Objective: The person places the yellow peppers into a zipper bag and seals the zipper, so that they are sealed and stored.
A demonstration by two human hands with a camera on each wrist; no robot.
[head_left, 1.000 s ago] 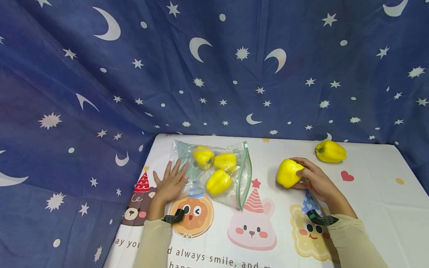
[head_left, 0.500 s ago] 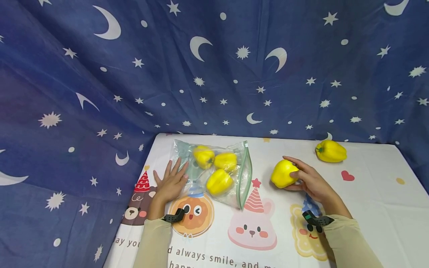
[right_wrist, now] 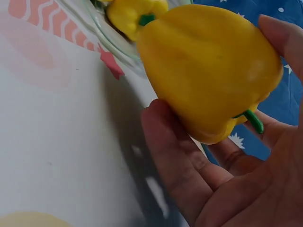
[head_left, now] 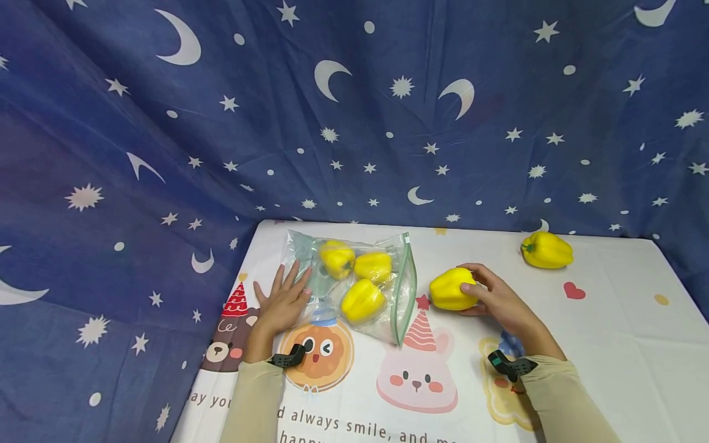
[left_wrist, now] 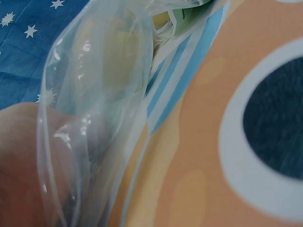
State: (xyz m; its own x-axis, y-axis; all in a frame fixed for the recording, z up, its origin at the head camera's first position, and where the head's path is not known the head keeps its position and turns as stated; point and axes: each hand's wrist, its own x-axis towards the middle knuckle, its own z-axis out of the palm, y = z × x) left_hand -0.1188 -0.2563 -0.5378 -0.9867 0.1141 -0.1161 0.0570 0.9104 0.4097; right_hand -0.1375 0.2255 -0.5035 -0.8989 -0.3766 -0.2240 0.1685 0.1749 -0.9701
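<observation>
A yellow bell pepper (head_left: 450,289) is gripped between the thumb and fingers of my right hand (head_left: 501,303), a little right of the bag's mouth. Its green stem points toward the palm in the right wrist view. The clear zip bag (head_left: 327,332) lies flat with three yellow peppers inside, one of them the front pepper (head_left: 362,301). Along its right side runs the green zip edge (head_left: 410,264), parted at the mouth. My left hand (head_left: 282,306) rests with spread fingers on the bag's left end. In the left wrist view, clear plastic (left_wrist: 94,94) covers part of that hand.
Another yellow pepper (head_left: 547,250) lies at the back right of the table. The white cloth (head_left: 615,320) carries printed cartoon figures and text. A blue curtain (head_left: 354,123) with moons and stars stands behind the table and along its left.
My right hand has carried the pepper leftward toward the bag's mouth, and the pepper has turned slightly. The left hand and the bag have stayed in place.
</observation>
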